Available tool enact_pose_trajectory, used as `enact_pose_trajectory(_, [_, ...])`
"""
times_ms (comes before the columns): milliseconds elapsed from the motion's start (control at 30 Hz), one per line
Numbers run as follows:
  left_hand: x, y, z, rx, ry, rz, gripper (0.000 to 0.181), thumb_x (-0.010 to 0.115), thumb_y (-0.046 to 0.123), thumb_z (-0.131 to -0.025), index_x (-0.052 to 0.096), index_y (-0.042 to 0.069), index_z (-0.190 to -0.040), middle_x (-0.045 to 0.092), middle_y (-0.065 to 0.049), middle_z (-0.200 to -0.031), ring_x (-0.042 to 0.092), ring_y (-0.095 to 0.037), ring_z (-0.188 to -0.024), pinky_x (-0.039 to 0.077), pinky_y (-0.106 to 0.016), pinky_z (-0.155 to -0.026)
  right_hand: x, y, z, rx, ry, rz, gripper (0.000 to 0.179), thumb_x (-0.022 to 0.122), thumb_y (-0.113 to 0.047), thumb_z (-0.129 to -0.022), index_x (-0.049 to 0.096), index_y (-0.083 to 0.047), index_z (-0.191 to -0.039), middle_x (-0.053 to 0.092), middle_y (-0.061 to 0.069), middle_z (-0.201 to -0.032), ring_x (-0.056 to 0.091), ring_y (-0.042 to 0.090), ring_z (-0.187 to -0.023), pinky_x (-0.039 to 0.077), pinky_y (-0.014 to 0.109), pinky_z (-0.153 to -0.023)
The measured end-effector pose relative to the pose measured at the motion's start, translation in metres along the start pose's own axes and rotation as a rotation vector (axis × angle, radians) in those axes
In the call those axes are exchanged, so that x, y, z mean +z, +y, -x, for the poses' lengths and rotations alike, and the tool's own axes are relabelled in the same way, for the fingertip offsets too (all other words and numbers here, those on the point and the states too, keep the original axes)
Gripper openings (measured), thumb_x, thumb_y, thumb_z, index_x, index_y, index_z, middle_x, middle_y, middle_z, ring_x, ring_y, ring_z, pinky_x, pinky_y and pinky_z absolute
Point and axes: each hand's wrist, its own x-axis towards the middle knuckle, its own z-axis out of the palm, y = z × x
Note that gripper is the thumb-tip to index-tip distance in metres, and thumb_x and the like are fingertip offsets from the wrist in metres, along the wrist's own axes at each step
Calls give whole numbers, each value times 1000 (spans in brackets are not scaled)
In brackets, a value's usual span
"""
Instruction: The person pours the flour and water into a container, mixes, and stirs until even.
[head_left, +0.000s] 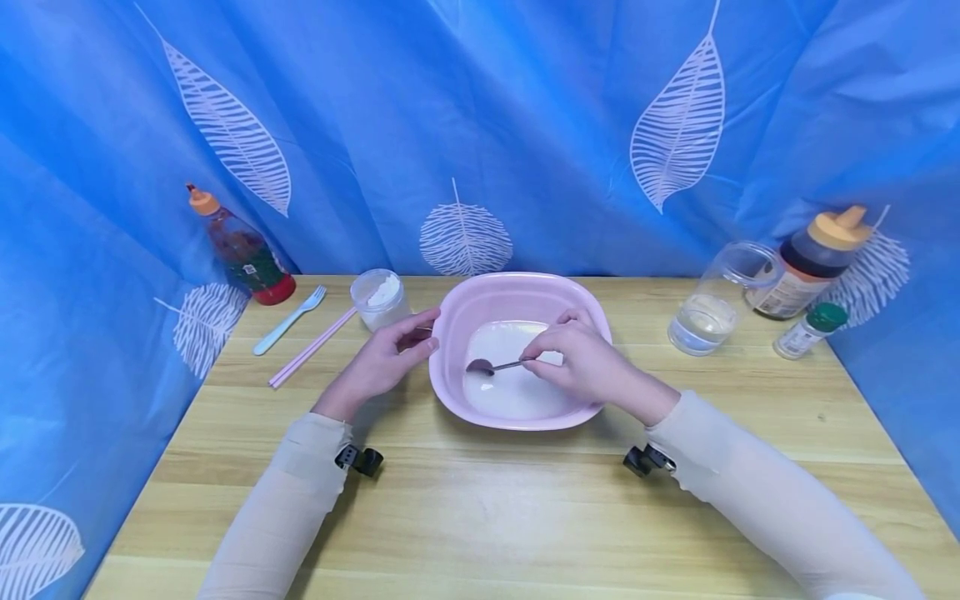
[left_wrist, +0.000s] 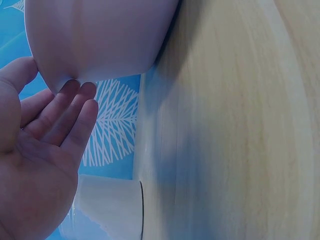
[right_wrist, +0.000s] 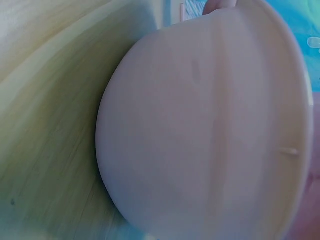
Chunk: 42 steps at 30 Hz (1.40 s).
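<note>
A pink plastic basin stands on the table with white, milky liquid in its bottom. My right hand reaches over the basin's right side and pinches the handle of a small metal spoon, whose bowl dips into the liquid. In the right wrist view the basin's outer wall hides most of this hand. At the basin's left rim my left hand touches the outside, its fairly straight fingers and thumb against the wall. Just behind it stands a clear jar of white powder.
On the left are a red sauce bottle, a light blue fork and pink chopsticks. A clear pitcher of water, a dark sauce bottle and a green-capped shaker stand right. A blue curtain hangs behind.
</note>
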Motion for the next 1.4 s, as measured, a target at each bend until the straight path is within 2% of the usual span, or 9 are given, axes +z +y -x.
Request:
enact_pose_trajectory(100, [0,0,0,-5,0,-1,57,65,23,-109,49,8,-162,66,-19,-148,64,-37,-136,47,-55,-123,-3,0,6,-5,-4,-18,4,81,-13,-95,84,-13,-96,83,-3,-92,75,26,-90,37,47,-101])
enact_pose_trajectory(233, [0,-1,0,-9,-1,1,57,65,24,-109,50,8,-162,67,-18,-147,64,-37,-136,47,-55,-123,-3,2,12,-2,-6,-26,4,81,-14,-96,84,-16,-95,82,-6,-90,74,21,-88,36,46,-100])
enact_pose_trajectory(433, [0,-2,0,-9,-5,8,57,66,24,-109,49,9,-162,66,-18,-148,63,-36,-137,46,-55,-124,-1,2,16,25,3,5,3,80,-17,-97,84,-17,-96,81,-8,-90,69,17,-89,35,45,-99])
enact_pose_trajectory(733, [1,-1,0,-3,-12,12,58,66,25,-109,49,8,-162,66,-18,-148,64,-36,-137,47,-55,-124,-1,2,13,95,103,83,4,80,-14,-96,83,-12,-93,82,-1,-89,73,26,-87,39,51,-103])
enact_pose_trajectory(867, [1,-1,-1,-1,-9,12,58,66,25,-109,49,8,-162,66,-18,-148,64,-36,-137,47,-56,-123,-6,5,15,147,131,113,5,80,-13,-95,83,-9,-94,83,4,-92,77,27,-93,39,54,-108])
enact_pose_trajectory(1067, [1,0,0,4,-11,10,58,65,24,-109,48,7,-162,66,-19,-148,64,-37,-136,47,-56,-123,-14,13,19,206,148,175,9,76,-13,-97,83,-6,-98,83,10,-97,73,34,-106,38,56,-110])
enact_pose_trajectory(1400, [1,-1,-1,5,-2,11,57,65,23,-109,49,6,-161,66,-19,-147,64,-37,-135,48,-56,-123,-21,21,35,175,140,109,7,77,-13,-97,81,-7,-100,80,7,-96,68,29,-104,33,55,-110])
